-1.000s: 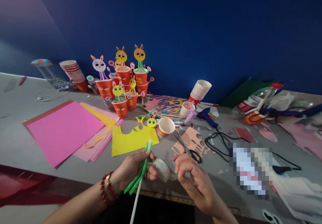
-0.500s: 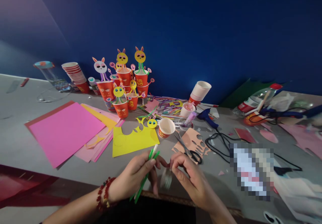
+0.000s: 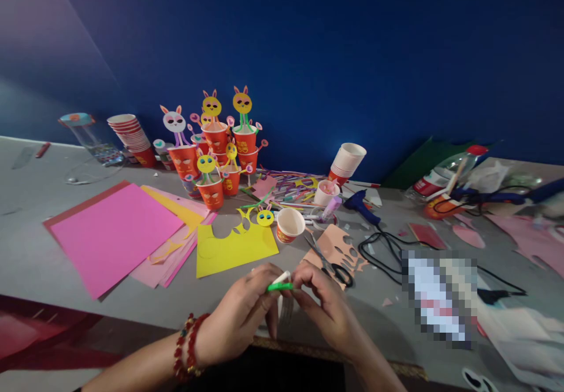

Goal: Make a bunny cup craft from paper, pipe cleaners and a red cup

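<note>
My left hand [image 3: 240,307] is closed round a small bundle of green straws [image 3: 279,287] and a white straw [image 3: 282,277], their ends pointing right. Close against them, my right hand [image 3: 324,304] has its fingers pinched together at the tips of the straws; what lies in the pinch is hidden. A pale, see-through, blurred thing [image 3: 286,308] hangs below, between both hands, and may be a roll of clear tape. Just beyond the hands stand a paper cup [image 3: 291,225] and a yellow rabbit face [image 3: 265,216]. Black-handled scissors [image 3: 340,273] lie beside my right hand.
Red cups with rabbit figures [image 3: 211,189] stand at the back left. Pink sheets [image 3: 117,233] and a cut yellow sheet [image 3: 235,254] lie leftward. A blue glue gun [image 3: 361,207] trails its black cord [image 3: 381,242] at right, near a plastic bottle [image 3: 445,174].
The straws have swung from steeply upright to nearly level, pointing right. My hands have come together, and my right fingers now meet the straw ends.
</note>
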The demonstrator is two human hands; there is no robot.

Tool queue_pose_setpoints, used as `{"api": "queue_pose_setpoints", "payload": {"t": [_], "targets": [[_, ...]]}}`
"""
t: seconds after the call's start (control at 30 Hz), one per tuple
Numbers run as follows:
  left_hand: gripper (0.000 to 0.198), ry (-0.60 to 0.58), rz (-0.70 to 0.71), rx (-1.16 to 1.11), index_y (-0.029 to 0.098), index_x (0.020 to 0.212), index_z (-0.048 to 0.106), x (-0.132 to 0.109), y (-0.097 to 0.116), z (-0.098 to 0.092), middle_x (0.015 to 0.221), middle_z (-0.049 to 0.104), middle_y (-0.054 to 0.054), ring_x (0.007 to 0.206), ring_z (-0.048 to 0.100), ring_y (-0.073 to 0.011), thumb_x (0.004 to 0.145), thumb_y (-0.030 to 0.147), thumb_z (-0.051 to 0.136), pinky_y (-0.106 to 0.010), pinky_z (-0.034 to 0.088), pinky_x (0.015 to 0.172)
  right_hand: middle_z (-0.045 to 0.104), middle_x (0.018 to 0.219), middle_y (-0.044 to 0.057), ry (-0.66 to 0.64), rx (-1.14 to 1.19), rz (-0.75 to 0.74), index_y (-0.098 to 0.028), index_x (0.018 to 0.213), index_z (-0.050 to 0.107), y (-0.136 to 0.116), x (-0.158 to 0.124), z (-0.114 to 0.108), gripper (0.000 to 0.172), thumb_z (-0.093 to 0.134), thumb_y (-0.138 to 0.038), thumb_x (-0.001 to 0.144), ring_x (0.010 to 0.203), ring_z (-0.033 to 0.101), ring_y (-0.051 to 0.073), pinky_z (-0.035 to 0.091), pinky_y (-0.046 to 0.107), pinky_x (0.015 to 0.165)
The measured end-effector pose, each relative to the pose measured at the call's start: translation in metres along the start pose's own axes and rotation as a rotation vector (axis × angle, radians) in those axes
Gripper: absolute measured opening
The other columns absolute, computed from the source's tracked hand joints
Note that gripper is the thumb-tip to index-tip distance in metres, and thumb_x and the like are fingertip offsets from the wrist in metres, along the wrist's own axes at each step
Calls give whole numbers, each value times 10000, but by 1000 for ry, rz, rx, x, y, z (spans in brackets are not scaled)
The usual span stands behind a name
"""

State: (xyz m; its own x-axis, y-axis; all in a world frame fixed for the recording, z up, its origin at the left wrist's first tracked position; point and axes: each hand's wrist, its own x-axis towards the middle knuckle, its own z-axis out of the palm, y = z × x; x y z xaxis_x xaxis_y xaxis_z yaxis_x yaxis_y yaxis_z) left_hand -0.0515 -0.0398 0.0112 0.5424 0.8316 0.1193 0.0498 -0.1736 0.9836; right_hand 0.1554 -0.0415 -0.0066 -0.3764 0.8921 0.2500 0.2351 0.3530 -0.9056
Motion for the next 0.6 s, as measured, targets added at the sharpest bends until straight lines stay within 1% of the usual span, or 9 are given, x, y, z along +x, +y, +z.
{"api": "queue_pose_setpoints", "payload": {"t": [0.07, 0.13, 0.17, 0.23, 0.3, 0.33, 0.4, 0.47, 0.6], "targets": [[287, 22, 12, -7, 180, 1092, 668, 2, -1, 1, 1009, 631, -81, 554, 634, -84, 1030, 270, 403, -261, 516, 766, 586, 875, 25, 37, 42, 12, -222, 919, 559, 3, 0, 3, 185, 492, -362, 1021, 810, 585, 174, 477, 281, 747], [282, 50, 23, -41, 175, 1061, 669, 3, -2, 3, 990, 632, -65, 534, 642, -77, 1031, 271, 406, -277, 510, 807, 612, 977, 52, 83, 109, 29, -232, 1030, 577, 8, -3, 8, 178, 508, -395, 1009, 938, 618, 201, 504, 312, 842], [276, 68, 23, -68, 172, 1045, 665, 3, -3, 3, 980, 635, -61, 525, 645, -78, 1031, 277, 410, -277, 512, 794, 618, 1058, 70, 97, 139, 33, -240, 1111, 572, 11, -5, 11, 222, 532, -423, 993, 1032, 617, 221, 502, 341, 910], [263, 102, 15, -125, 169, 1030, 656, 3, -4, 4, 992, 644, -66, 517, 654, -86, 1025, 296, 427, -263, 514, 721, 602, 1213, 94, 114, 166, 34, -259, 1248, 533, 18, -9, 18, 404, 622, -485, 926, 1185, 578, 258, 467, 396, 1019], [255, 125, 12, -144, 164, 1024, 661, 3, -5, 4, 938, 666, -59, 509, 650, -90, 1020, 302, 447, -269, 511, 736, 595, 1272, 90, 118, 147, 41, -276, 1284, 518, 25, -14, 24, 522, 712, -492, 851, 1222, 565, 270, 451, 414, 1049], [255, 134, 11, -142, 161, 1022, 668, 3, -5, 3, 864, 674, -45, 507, 645, -93, 1018, 300, 454, -278, 507, 769, 602, 1267, 82, 123, 134, 50, -282, 1275, 522, 28, -16, 26, 521, 733, -467, 836, 1209, 575, 264, 458, 408, 1041], [261, 150, 2, -151, 155, 1026, 675, 2, -6, 2, 687, 655, -11, 503, 632, -104, 1019, 300, 458, -284, 497, 792, 623, 1214, 66, 130, 134, 69, -287, 1251, 531, 31, -18, 30, 443, 712, -400, 862, 1149, 607, 238, 485, 378, 1000], [266, 167, -26, -203, 148, 1034, 667, 2, -9, 1, 572, 616, 10, 498, 617, -115, 1019, 316, 461, -262, 492, 724, 633, 1148, 56, 121, 162, 72, -279, 1212, 550, 31, -17, 31, 339, 659, -361, 902, 1086, 623, 216, 504, 347, 954], [250, 212, -104, -425, 146, 988, 639, 3, -14, 2, 579, 635, 0, 466, 592, -109, 993, 364, 516, -214, 448, 558, 611, 1048, 44, 109, 179, 72, -250, 1101, 581, 26, -12, 30, 235, 629, -387, 915, 998, 615, 205, 519, 307, 866]]}}
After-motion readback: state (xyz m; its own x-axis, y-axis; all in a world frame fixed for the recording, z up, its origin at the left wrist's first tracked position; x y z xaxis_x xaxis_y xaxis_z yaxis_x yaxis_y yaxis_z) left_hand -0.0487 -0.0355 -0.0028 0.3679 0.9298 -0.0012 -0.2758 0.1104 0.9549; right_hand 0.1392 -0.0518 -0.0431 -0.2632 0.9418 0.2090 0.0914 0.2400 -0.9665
